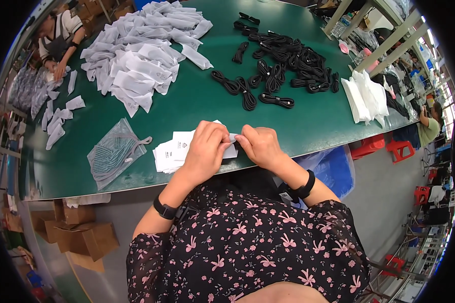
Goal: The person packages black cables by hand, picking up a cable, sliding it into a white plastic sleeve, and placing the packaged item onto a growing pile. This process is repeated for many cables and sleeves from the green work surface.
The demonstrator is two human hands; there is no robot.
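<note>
Over one green table (187,108), two hands (206,147) (261,146) pinch one white paper piece (232,138).

The worktop (308,121) is coloured dark green. Paper slips (169,151) are coloured white and printed in black. At far left, packets (141,58) are tinted pale grey-white; at far right, coiled cables (311,65) are sheathed in black. At left, teal stripes are seen through a clear bag (112,156). The near blouse (247,242) is patterned with pink bows and flowers on black; stools (402,151) at right are coloured red.
</note>
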